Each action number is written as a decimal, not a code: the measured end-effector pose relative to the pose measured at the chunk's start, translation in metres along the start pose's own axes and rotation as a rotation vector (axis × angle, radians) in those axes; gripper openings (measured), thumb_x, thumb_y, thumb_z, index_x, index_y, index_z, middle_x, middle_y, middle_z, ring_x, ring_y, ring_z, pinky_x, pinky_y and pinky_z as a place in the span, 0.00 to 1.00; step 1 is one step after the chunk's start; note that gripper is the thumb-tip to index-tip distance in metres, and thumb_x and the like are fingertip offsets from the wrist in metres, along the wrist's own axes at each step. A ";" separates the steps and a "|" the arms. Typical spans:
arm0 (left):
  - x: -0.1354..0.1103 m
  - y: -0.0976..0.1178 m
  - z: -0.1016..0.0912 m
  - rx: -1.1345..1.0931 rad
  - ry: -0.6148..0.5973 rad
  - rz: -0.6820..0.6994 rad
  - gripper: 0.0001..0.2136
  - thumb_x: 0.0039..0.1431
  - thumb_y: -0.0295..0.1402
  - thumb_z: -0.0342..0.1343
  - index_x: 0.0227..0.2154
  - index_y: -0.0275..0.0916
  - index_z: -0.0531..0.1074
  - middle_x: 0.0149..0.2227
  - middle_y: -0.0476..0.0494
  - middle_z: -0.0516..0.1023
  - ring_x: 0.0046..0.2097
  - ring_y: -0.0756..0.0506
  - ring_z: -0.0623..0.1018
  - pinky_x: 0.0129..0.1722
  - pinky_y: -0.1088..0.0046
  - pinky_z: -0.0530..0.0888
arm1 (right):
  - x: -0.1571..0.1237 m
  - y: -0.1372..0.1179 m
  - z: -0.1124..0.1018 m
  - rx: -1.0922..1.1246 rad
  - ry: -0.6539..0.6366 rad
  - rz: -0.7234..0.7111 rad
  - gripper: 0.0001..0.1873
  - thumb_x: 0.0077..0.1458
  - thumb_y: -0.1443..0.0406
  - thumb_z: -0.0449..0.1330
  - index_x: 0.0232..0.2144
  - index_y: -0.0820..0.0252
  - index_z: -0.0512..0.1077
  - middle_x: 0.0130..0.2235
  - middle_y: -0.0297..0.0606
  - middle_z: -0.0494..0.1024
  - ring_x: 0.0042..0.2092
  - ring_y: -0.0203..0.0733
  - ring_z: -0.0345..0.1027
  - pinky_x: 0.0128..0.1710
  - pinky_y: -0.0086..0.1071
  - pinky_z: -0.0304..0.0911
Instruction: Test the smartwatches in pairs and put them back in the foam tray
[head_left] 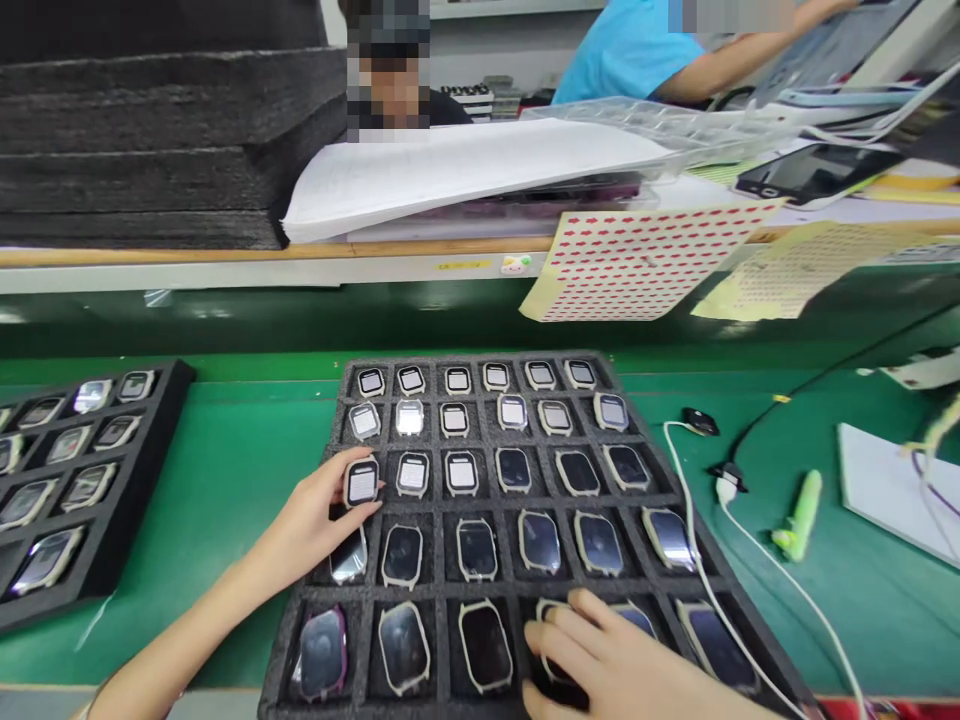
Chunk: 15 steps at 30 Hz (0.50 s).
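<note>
A black foam tray (442, 505) divided into compartments lies in front of me, with a strapless smartwatch in each visible slot. My left hand (315, 515) pinches a smartwatch (363, 482) between thumb and fingers at the tray's left side, third row from the back; its screen is lit white. Over the front row, my right hand (607, 655) curls its fingers around another smartwatch (551, 608), which they mostly cover. Screens in the back rows glow white, while those nearer me are dark. At the front left sits a purple-edged smartwatch (324, 652).
A second foam tray (169, 420) of watches stands at left. White cables (795, 580) cross the right side, one over the tray's edge, near a green pen-like object (806, 515). A shelf (420, 262) bears stacked black foam (150, 150) and papers. Two people are beyond.
</note>
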<state>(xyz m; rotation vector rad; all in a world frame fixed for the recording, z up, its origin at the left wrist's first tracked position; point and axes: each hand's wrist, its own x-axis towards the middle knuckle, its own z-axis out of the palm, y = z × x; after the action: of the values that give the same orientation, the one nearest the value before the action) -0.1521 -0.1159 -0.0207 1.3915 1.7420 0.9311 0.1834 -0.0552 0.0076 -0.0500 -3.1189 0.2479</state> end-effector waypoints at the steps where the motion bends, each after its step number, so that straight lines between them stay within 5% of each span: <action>1: 0.004 -0.001 -0.003 0.053 0.030 0.031 0.21 0.57 0.36 0.56 0.54 0.44 0.61 0.47 0.41 0.73 0.46 0.39 0.76 0.46 0.58 0.75 | 0.004 0.005 -0.006 0.040 -0.016 0.006 0.10 0.57 0.66 0.58 0.43 0.54 0.71 0.36 0.43 0.74 0.38 0.49 0.65 0.39 0.44 0.61; 5: 0.026 -0.002 -0.012 0.119 0.029 0.098 0.20 0.56 0.39 0.56 0.52 0.44 0.66 0.47 0.42 0.67 0.43 0.42 0.75 0.39 0.64 0.78 | 0.016 0.042 -0.035 0.224 -0.027 0.066 0.16 0.56 0.52 0.60 0.37 0.58 0.72 0.40 0.40 0.72 0.39 0.46 0.63 0.39 0.39 0.59; 8: 0.029 -0.004 -0.015 0.189 -0.012 0.120 0.22 0.56 0.41 0.56 0.54 0.45 0.64 0.45 0.44 0.67 0.40 0.43 0.75 0.39 0.64 0.78 | 0.015 0.082 -0.045 0.116 0.120 0.281 0.13 0.64 0.60 0.51 0.36 0.61 0.72 0.37 0.44 0.73 0.40 0.47 0.63 0.41 0.40 0.59; 15: 0.003 0.011 0.004 0.861 0.150 0.162 0.29 0.58 0.49 0.51 0.53 0.30 0.64 0.51 0.26 0.66 0.50 0.29 0.70 0.43 0.50 0.72 | 0.000 0.138 -0.019 0.082 0.223 0.573 0.09 0.62 0.65 0.53 0.39 0.63 0.73 0.37 0.46 0.74 0.42 0.50 0.67 0.43 0.42 0.64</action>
<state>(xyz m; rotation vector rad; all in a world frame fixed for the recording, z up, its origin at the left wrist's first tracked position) -0.1440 -0.1109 -0.0138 2.0512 2.3031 0.3458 0.1881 0.0843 0.0043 -0.9045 -2.7912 0.3430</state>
